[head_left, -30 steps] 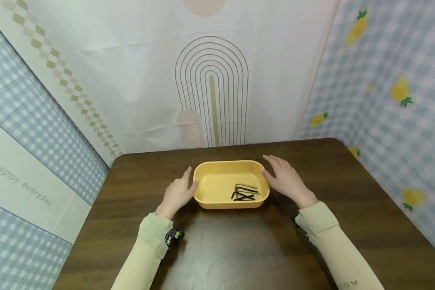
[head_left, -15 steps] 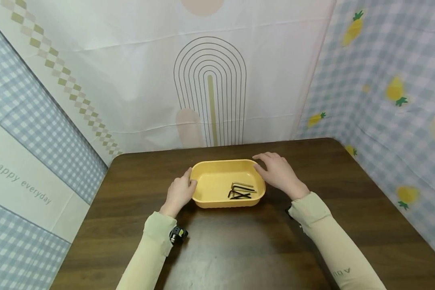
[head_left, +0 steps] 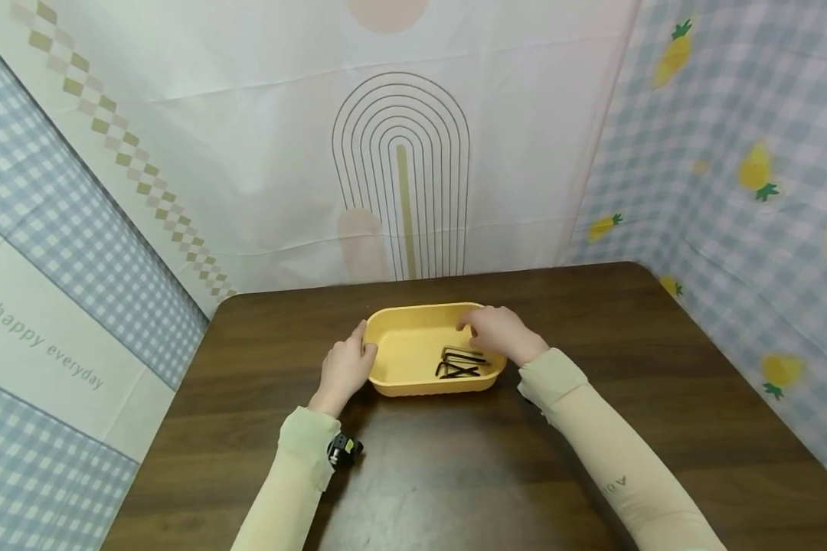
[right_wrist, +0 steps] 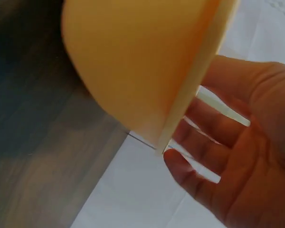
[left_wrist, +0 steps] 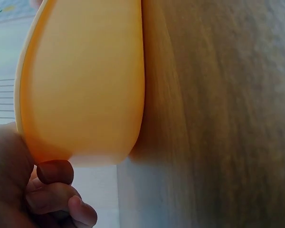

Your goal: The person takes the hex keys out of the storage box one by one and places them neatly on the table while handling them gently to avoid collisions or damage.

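A yellow rectangular tray (head_left: 406, 389) with rounded corners stands on the table. Several L-shaped hex keys (head_left: 458, 373), black and brassy, lie at its right end. My left hand (head_left: 344, 366) grips the tray's left rim; in the left wrist view its curled fingers (left_wrist: 54, 197) are at the outer wall. Over the right end reaches my right hand (head_left: 505, 333), its loosely bent fingers above the hex keys with nothing held. In the right wrist view the tray wall (right_wrist: 133, 57) hides part of that hand's thumb and fingertips.
The dark wood table (head_left: 413, 474) extends around the tray, its back edge close to a pale printed curtain (head_left: 276, 168). Blue checked cloth (head_left: 724, 252) with pineapple prints hangs on the right. A small black device (head_left: 344, 450) is strapped to my left wrist.
My right hand has moved left from beside the tray to over its inside. My left hand has closed on the left rim. The tray shifted slightly left in view.
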`<move>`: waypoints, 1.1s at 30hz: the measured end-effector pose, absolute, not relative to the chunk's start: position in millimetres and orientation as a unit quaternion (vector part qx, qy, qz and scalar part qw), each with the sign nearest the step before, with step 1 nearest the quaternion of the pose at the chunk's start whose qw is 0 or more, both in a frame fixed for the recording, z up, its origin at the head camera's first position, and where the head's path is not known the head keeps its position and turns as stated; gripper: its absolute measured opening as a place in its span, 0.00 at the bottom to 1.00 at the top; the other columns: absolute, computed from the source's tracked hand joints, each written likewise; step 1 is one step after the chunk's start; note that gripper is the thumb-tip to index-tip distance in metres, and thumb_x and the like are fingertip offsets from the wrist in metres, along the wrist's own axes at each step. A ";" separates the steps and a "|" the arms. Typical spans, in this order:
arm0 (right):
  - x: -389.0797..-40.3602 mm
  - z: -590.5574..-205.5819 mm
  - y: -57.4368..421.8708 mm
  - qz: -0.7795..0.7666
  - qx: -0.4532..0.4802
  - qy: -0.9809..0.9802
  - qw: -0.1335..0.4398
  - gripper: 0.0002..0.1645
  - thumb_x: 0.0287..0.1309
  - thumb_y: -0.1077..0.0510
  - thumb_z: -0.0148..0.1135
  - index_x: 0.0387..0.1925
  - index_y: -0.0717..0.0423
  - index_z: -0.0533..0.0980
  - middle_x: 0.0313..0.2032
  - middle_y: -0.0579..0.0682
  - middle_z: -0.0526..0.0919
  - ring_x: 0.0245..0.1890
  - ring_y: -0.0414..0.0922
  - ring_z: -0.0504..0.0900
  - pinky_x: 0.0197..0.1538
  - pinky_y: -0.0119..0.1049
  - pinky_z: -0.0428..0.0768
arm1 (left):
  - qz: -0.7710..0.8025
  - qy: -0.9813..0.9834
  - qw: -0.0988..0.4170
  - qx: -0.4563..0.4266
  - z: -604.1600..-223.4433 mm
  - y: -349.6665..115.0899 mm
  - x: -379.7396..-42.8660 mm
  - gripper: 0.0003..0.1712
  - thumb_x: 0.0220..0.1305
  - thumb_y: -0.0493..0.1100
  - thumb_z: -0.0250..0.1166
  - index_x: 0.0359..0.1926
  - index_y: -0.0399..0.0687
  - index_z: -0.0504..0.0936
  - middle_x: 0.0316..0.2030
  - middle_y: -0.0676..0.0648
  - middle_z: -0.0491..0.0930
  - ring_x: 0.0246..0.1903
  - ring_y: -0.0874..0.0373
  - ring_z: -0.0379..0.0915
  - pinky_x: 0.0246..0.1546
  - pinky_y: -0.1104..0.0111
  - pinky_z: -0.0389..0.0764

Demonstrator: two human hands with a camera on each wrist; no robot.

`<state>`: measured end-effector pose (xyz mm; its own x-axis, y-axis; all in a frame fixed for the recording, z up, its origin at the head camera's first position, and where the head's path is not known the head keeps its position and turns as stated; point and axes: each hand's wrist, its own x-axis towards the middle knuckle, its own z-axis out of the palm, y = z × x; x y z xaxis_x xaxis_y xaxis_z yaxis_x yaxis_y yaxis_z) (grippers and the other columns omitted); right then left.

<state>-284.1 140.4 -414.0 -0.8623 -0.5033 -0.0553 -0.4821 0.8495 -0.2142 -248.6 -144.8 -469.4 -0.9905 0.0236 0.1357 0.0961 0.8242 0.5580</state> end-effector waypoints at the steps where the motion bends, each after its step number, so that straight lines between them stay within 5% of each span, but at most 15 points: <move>1: -285.4 -414.1 136.8 -0.087 -0.260 0.960 0.062 0.18 0.62 0.64 0.64 0.53 0.55 0.83 0.46 0.53 0.86 0.42 0.48 0.82 0.45 0.48 0.80 | -0.294 -0.953 0.061 -0.030 -470.0 -145.1 -248.4 0.32 0.73 0.45 0.53 0.75 0.42 0.65 0.13 0.48 0.68 0.11 0.55 0.59 0.18 0.63 0.64; 16: -290.4 -400.9 107.4 -0.055 -0.289 0.943 0.153 0.18 0.66 0.61 0.60 0.56 0.59 0.81 0.56 0.56 0.83 0.56 0.53 0.80 0.57 0.47 0.76 | -0.279 -0.958 0.063 -0.034 -473.0 -144.4 -254.4 0.33 0.71 0.45 0.52 0.75 0.40 0.64 0.13 0.50 0.66 0.12 0.56 0.58 0.17 0.64 0.63; 23: -297.4 -408.8 96.6 -0.046 -0.284 0.933 0.215 0.14 0.61 0.68 0.57 0.45 0.54 0.83 0.47 0.50 0.83 0.40 0.46 0.76 0.42 0.39 0.74 | -0.284 -0.957 0.056 -0.027 -472.5 -144.2 -251.3 0.33 0.72 0.45 0.53 0.75 0.41 0.64 0.14 0.49 0.66 0.13 0.56 0.59 0.18 0.63 0.64; 33: -299.7 -417.8 89.1 -0.048 -0.262 0.946 0.186 0.13 0.61 0.72 0.52 0.33 0.54 0.79 0.31 0.46 0.78 0.32 0.44 0.73 0.36 0.37 0.70 | -0.283 -0.957 0.053 -0.021 -471.2 -145.9 -249.3 0.34 0.72 0.45 0.52 0.75 0.40 0.63 0.14 0.48 0.67 0.14 0.55 0.61 0.20 0.63 0.65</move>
